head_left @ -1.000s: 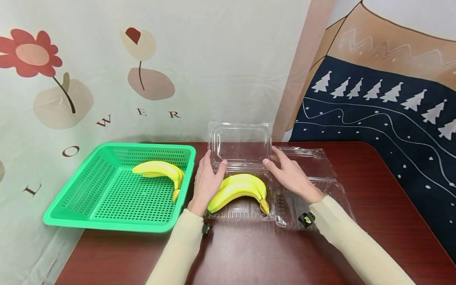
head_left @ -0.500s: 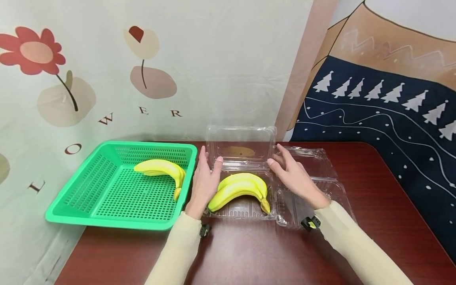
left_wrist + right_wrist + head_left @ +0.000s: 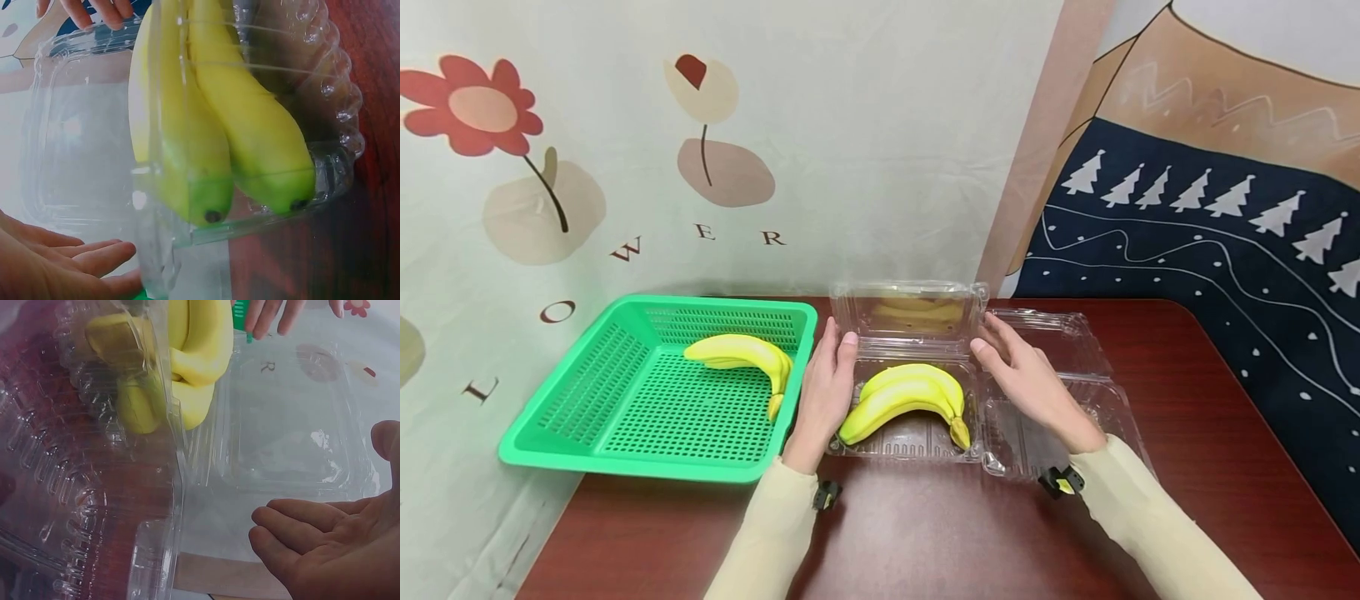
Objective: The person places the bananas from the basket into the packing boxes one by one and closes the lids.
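Note:
A clear plastic clamshell box [image 3: 904,451] lies on the table with its lid [image 3: 917,312] tilted back. Inside its base rests a bunch of yellow bananas [image 3: 898,395], green at the tips in the left wrist view [image 3: 187,131]. My left hand [image 3: 824,385] is at the box's left side, fingers extended beside the lid. Opposite it, my right hand [image 3: 1032,382] has its fingertips right at the lid's right edge, with the palm toward the box. Neither hand is curled round anything; the right wrist view shows that hand [image 3: 331,544] with straight fingers beside the lid.
To the left stands a green basket [image 3: 647,473] holding another banana bunch [image 3: 745,354]. A second clear box [image 3: 1022,437] lies open against the first one's right side, partly under my right arm. Behind the reddish-brown table [image 3: 1165,392] hangs a printed cloth [image 3: 865,167].
The lid has tipped farther back, its top edge sinking toward the table. My hands have drawn slightly apart. The bananas have stayed put in the box.

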Motion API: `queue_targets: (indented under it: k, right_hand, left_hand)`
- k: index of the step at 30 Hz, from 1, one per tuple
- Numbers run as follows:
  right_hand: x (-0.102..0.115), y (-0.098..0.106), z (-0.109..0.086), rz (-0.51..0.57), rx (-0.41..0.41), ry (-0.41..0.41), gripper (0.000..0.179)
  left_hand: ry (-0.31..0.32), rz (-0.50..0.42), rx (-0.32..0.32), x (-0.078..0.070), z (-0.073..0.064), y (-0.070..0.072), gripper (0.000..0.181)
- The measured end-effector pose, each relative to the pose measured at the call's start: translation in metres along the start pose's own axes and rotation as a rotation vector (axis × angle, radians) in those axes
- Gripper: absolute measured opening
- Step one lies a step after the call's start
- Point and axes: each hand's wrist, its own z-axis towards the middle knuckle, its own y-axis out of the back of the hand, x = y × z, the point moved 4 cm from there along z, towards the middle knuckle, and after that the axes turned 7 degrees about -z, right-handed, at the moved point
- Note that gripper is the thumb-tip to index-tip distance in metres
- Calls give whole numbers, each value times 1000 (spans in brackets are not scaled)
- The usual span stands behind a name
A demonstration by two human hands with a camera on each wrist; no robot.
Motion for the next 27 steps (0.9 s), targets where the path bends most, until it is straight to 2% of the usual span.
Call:
queue_targets:
  k: [9,17,27]
  right_hand:
    - [-1,2,-8,-38,-38,23,68]
    - [-1,1,-14,-10,-40,31,66]
    - [-4,-2,-21,28,-18,-1,67]
  left_hand:
    - [24,-121,0,1,-6,3,73]
    - [30,-134,1,0,-12,5,72]
    - [44,-149,-26,1,-18,8,71]
